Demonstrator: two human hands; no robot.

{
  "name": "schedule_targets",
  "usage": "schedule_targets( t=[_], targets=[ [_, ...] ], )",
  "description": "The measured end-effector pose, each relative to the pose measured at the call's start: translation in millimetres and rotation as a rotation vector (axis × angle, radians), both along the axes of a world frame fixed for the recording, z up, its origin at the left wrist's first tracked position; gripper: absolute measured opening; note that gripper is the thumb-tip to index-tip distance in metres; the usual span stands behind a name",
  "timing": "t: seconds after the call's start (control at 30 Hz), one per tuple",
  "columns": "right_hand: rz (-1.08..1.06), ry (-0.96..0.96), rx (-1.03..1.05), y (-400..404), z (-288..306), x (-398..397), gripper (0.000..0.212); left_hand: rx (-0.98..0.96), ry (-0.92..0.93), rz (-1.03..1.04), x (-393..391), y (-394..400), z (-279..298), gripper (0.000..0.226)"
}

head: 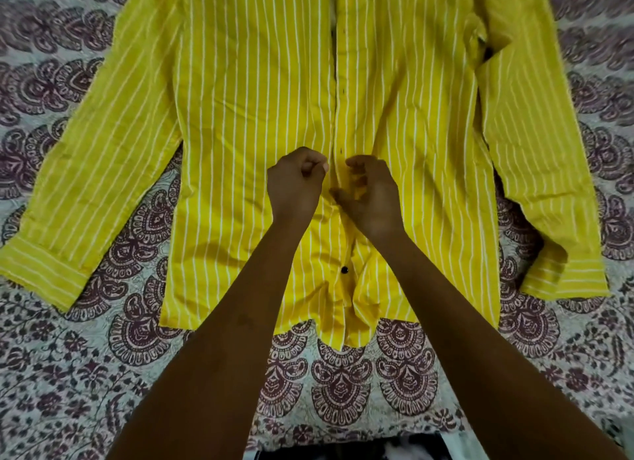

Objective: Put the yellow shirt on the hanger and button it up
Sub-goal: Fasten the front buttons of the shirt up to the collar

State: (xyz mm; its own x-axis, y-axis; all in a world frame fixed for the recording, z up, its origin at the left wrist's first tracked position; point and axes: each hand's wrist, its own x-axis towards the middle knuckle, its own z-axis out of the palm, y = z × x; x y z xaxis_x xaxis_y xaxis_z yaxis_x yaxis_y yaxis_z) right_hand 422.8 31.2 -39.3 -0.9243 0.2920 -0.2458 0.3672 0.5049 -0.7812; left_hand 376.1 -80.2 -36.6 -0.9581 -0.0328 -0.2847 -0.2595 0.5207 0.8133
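Note:
A yellow shirt (254,92) with white stripes lies flat and face up on a patterned bedspread, sleeves spread to both sides. Its front placket (338,82) runs up the middle with small dark buttonholes. Below my hands a black button (344,270) shows where the lower front gapes slightly. My left hand (295,185) is curled and pinches the left edge of the placket. Just to its right, my right hand (368,193) curls its fingers round the right placket edge. No hanger is in view; the collar is cut off at the top.
The bedspread (103,373) with purple floral print covers the whole surface around the shirt. The left cuff (41,274) and right cuff (566,277) lie flat near the sides. A dark and white object (343,449) shows at the bottom edge.

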Motion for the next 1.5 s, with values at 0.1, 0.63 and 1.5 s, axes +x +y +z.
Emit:
schedule_targets(
  t=[0.1, 0.63, 1.5],
  targets=[
    [0.166, -0.003, 0.222, 3, -1, -20, 0.054, -0.002, -0.015, -0.013, -12, 2, -1, 0.014],
    [-0.169, -0.141, -0.010, 38, -14, -43, 0.020, -0.331, 0.006, -0.330, -21, 35, -15, 0.026],
    [-0.352, -0.155, -0.457, 32, -16, -35, 0.016, -0.082, -0.119, -0.073, -21, 38, -2, 0.009]
  ],
)
